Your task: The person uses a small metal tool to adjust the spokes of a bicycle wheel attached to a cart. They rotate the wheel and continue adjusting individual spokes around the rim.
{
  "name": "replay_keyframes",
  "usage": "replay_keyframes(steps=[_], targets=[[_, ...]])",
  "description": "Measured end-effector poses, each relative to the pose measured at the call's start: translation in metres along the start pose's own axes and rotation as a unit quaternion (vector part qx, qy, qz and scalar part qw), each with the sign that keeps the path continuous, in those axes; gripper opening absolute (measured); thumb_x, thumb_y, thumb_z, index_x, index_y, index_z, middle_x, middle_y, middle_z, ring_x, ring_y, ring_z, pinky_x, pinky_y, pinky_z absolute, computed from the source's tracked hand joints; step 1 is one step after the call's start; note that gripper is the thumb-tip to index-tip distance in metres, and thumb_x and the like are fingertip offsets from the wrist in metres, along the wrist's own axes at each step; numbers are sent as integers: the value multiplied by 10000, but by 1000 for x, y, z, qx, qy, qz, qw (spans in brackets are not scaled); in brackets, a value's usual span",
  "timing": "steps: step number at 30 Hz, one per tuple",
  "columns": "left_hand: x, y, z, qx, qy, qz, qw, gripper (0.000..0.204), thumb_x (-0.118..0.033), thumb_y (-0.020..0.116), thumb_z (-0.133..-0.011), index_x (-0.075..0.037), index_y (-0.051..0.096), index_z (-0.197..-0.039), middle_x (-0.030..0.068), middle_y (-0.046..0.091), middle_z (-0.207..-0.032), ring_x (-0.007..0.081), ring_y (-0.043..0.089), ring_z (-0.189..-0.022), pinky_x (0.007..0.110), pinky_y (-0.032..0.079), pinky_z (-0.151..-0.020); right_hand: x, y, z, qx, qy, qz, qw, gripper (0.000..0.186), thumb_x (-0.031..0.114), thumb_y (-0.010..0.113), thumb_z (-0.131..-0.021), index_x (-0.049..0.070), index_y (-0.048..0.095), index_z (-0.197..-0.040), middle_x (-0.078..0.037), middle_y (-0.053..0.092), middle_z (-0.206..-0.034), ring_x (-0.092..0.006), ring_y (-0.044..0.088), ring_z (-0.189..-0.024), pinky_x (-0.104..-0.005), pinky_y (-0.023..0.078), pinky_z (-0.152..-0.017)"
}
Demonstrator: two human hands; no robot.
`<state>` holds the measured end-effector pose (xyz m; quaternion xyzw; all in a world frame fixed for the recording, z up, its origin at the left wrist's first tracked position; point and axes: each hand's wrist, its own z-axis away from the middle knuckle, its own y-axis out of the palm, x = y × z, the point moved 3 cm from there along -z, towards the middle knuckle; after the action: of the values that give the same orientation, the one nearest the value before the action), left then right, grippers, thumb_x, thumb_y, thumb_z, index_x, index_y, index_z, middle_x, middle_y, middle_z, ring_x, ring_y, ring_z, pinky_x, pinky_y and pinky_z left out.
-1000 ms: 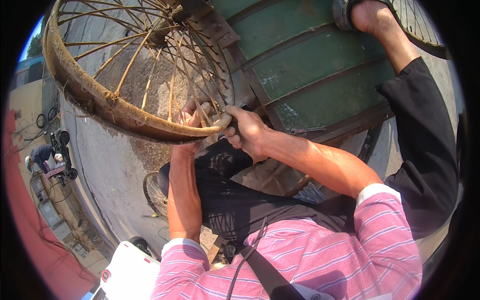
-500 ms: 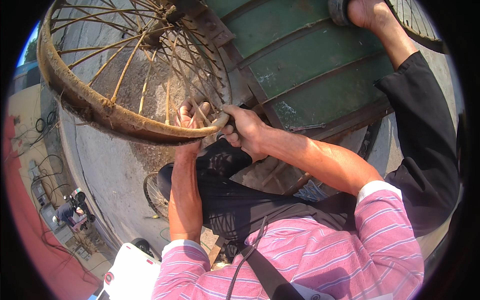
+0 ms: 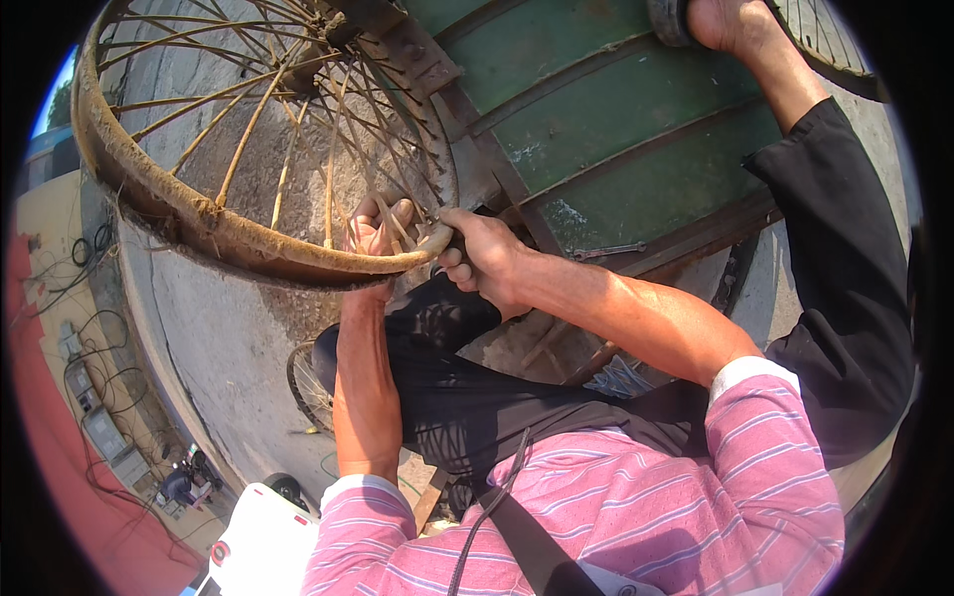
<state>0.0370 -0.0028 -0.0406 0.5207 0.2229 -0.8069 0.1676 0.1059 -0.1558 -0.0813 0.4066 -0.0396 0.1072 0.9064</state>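
Observation:
A rusty spoked wheel (image 3: 159, 223) without a tyre fills the upper left, its hub (image 3: 323, 45) mounted beside a green metal panel. My left hand (image 3: 376, 226) reaches past the near rim from below. Its fingers are curled around a spoke (image 3: 399, 223) close to the rim. Just to the right, my right hand (image 3: 485, 248) grips the rim, thumb on its edge and fingers bent beneath. The spoke's end at the rim is hidden by my right hand.
The ribbed green panel (image 3: 636, 129) spans the upper right, with a wrench (image 3: 608, 251) along its near edge. Thin metal spokes (image 3: 618, 379) lie in a bundle below it. My bare foot (image 3: 720, 22) rests at the top right. A white vehicle (image 3: 256, 541) stands lower left.
Both hands keep their holds, with the wheel and left hand shifted very slightly left. In the background at the lower left, a person on a vehicle has moved down the picture.

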Motion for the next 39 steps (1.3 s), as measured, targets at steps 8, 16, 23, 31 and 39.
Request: replay_keyframes(steps=[8,16,23,31,39], targets=[[-1,8,5,-29,19,-35,999,358,-361,725,-1050,-24,681,-1163,6,689,-907,74,601,-822,260,487,-684,1,3,3,-10,2,3,1000,385,445,459,-1122,131,586,-939,26,486,-731,-105,402,-589,-286,327,-542],[4,6,7,-6,32,-7,999,403,-287,744,-1040,-4,640,-1307,51,727,-1047,105,663,-896,282,556,-770,1,6,5,-10,-2,1,1000,396,456,459,-1122,143,556,-900,20,478,-725,-107,398,-587,-292,322,-548],[14,-7,-4,69,23,47,996,416,-278,689,-1060,9,642,-1357,33,713,-1086,109,646,-940,292,541,-794,2,1,-1,-1,15,28,1000,393,469,468,-1115,129,562,-941,5,505,-734,-115,416,-585,-295,325,-538],[9,4,0,24,47,8,999,462,-345,665,-1068,4,637,-1369,48,713,-1088,116,633,-919,288,527,-790,1,-1,-1,2,4,38,999,389,473,492,-1103,102,578,-1026,-24,535,-740,-130,464,-571,-302,339,-512],[7,3,-3,59,25,64,996,430,-256,652,-1061,12,626,-1395,71,719,-1094,107,636,-916,261,528,-760,2,0,3,-1,8,31,999,406,467,475,-1115,117,575,-936,4,508,-728,-114,414,-576,-306,345,-537]])
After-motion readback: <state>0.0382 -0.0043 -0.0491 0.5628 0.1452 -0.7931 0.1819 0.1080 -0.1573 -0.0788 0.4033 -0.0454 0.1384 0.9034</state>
